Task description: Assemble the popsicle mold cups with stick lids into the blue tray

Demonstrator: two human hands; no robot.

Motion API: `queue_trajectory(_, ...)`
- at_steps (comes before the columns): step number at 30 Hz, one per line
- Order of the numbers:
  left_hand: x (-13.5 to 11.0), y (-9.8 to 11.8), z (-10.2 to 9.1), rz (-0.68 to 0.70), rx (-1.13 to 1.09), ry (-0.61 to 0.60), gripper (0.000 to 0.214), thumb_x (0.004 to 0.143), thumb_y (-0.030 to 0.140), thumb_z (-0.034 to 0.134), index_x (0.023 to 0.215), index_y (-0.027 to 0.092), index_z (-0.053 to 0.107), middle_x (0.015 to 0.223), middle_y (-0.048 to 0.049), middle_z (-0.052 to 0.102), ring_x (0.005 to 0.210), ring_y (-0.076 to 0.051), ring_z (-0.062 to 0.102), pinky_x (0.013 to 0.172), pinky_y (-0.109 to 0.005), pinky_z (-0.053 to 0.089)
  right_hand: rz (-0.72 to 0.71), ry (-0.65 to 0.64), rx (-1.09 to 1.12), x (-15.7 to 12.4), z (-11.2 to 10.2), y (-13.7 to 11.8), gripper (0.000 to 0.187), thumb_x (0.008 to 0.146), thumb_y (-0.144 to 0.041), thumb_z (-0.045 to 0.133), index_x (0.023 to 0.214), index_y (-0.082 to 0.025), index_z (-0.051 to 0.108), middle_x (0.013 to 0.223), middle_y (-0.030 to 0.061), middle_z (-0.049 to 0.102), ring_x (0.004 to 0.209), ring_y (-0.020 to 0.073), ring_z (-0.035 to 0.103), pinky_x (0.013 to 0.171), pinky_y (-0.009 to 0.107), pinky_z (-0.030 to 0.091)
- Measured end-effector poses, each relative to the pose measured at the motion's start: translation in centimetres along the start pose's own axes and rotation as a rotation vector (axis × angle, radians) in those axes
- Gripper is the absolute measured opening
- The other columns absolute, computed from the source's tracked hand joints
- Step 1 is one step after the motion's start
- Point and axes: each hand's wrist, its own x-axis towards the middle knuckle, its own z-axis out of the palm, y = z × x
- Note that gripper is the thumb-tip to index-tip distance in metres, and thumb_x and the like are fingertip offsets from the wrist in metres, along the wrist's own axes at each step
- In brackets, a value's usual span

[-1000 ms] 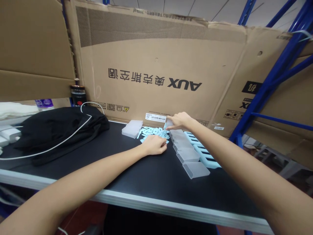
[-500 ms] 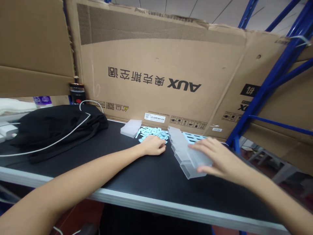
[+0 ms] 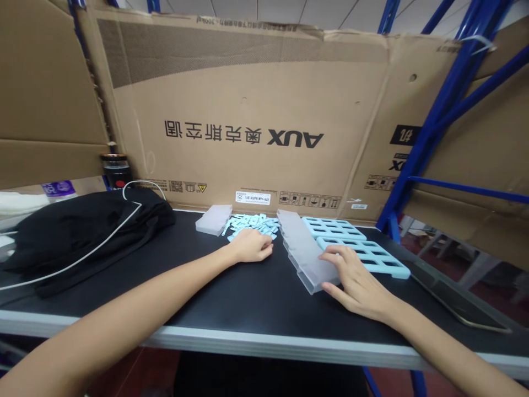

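Note:
My left hand (image 3: 251,246) rests curled on the black tabletop (image 3: 231,298) at the near edge of a pile of small light-blue plastic pieces (image 3: 249,223); what its fingers hold is hidden. My right hand (image 3: 356,279) grips the nearest frosted clear box (image 3: 317,274) at the front end of a row of frosted boxes (image 3: 294,231), thumb at its front, fingers along its side. Two light-blue gridded trays (image 3: 354,244) lie just right of the row.
A separate frosted box (image 3: 214,219) sits left of the pile. Black fabric (image 3: 78,229) with a white cable (image 3: 88,251) covers the table's left. A large AUX cardboard carton (image 3: 248,121) walls the back. Blue rack posts (image 3: 430,121) stand right; a flat dark slab (image 3: 458,298) lies beside the trays.
My right hand came back from the far end of the box row to the nearest box and took hold of it. My left hand stayed at the pile. The view shifted right.

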Motion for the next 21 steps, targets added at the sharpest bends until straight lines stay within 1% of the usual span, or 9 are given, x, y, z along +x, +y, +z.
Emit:
queue_trajectory(1, 0.0, 0.0, 0.0, 0.009, 0.007, 0.012, 0.033, 0.092, 0.039, 0.043, 0.071, 0.021, 0.060, 0.060, -0.0029, 0.063, 0.057, -0.019, 0.058, 0.053, -0.030, 0.030, -0.008, 0.066, 0.012, -0.1, -0.1, 0.2, 0.036, 0.091, -0.042, 0.053, 0.119, -0.020, 0.047, 0.115, 0.0139, 0.051, 0.105, 0.0281, 0.050, 0.089, 0.046, 0.042)
queue_trajectory(3, -0.1, -0.1, 0.1, 0.042, 0.008, 0.029, 0.032, 0.091, 0.038, 0.044, 0.068, 0.021, 0.058, 0.057, -0.0019, 0.061, 0.054, -0.018, 0.056, 0.052, -0.029, 0.028, -0.020, 0.206, 0.055, -0.4, -0.3, 0.6, 0.021, 0.092, -0.038, 0.046, 0.104, -0.020, 0.047, 0.101, 0.0112, 0.052, 0.094, 0.0259, 0.050, 0.082, 0.042, 0.041)
queue_trajectory(4, -0.2, 0.0, 0.1, 0.070, -0.002, 0.030, 0.033, 0.091, 0.038, 0.044, 0.066, 0.020, 0.057, 0.055, -0.0013, 0.060, 0.053, -0.017, 0.055, 0.052, -0.029, 0.027, -0.024, 0.248, 0.087, -0.5, -0.4, 0.9, 0.013, 0.094, -0.033, 0.041, 0.094, -0.021, 0.046, 0.091, 0.0083, 0.051, 0.085, 0.0233, 0.049, 0.077, 0.039, 0.040)
queue_trajectory(6, -0.5, 0.2, 0.1, 0.148, -0.042, 0.018, 0.033, 0.090, 0.036, 0.046, 0.062, 0.020, 0.053, 0.051, 0.0002, 0.056, 0.049, -0.014, 0.052, 0.051, -0.028, 0.025, -0.057, 0.253, 0.153, -0.9, -0.6, 1.0, 0.017, 0.094, -0.022, 0.036, 0.078, -0.022, 0.039, 0.072, 0.0019, 0.043, 0.067, 0.0177, 0.043, 0.064, 0.032, 0.034)
queue_trajectory(9, -1.1, 1.0, -0.2, 0.259, -0.121, 0.004, 0.034, 0.089, 0.034, 0.048, 0.059, 0.019, 0.049, 0.047, 0.0018, 0.052, 0.045, -0.012, 0.047, 0.050, -0.027, 0.023, -0.175, 0.148, 0.176, -1.0, -0.5, 0.3, 0.025, 0.091, -0.014, 0.040, 0.069, -0.022, 0.032, 0.061, -0.0024, 0.034, 0.055, 0.0140, 0.032, 0.056, 0.030, 0.023)
queue_trajectory(12, -1.4, 2.0, -0.5, 0.297, -0.163, 0.008, 0.035, 0.089, 0.034, 0.048, 0.058, 0.019, 0.047, 0.046, 0.0020, 0.051, 0.045, -0.011, 0.046, 0.049, -0.026, 0.022, -0.255, -0.015, 0.128, -0.6, -0.4, -1.1, 0.028, 0.090, -0.018, 0.046, 0.066, -0.022, 0.034, 0.058, -0.0024, 0.038, 0.054, 0.0132, 0.033, 0.056, 0.030, 0.022)
queue_trajectory(14, -1.3, 2.4, -0.7, 0.281, -0.186, -0.002, 0.034, 0.089, 0.034, 0.049, 0.059, 0.019, 0.047, 0.048, 0.0025, 0.051, 0.046, -0.011, 0.046, 0.049, -0.026, 0.021, -0.246, -0.119, 0.109, -0.4, -0.3, -1.8, 0.028, 0.092, -0.020, 0.046, 0.065, -0.021, 0.038, 0.058, -0.0021, 0.043, 0.054, 0.0125, 0.036, 0.057, 0.030, 0.023)
queue_trajectory(16, -1.2, 2.6, -0.8, 0.236, -0.213, -0.022, 0.032, 0.090, 0.032, 0.049, 0.061, 0.019, 0.046, 0.050, 0.0033, 0.053, 0.047, -0.010, 0.047, 0.050, -0.025, 0.021, -0.212, -0.181, 0.104, -0.2, -0.3, -2.0, 0.029, 0.094, -0.020, 0.044, 0.066, -0.020, 0.041, 0.059, -0.0021, 0.045, 0.054, 0.0119, 0.038, 0.058, 0.029, 0.024)
queue_trajectory(21, -0.8, 2.8, -1.0, 0.160, -0.226, -0.035, 0.029, 0.091, 0.029, 0.048, 0.064, 0.018, 0.044, 0.063, 0.0025, 0.058, 0.055, -0.011, 0.050, 0.052, -0.025, 0.025, -0.148, -0.236, 0.114, -0.6, -0.4, -1.5, 0.027, 0.096, -0.018, 0.041, 0.068, -0.020, 0.044, 0.062, -0.0013, 0.049, 0.057, 0.0120, 0.043, 0.059, 0.029, 0.026)
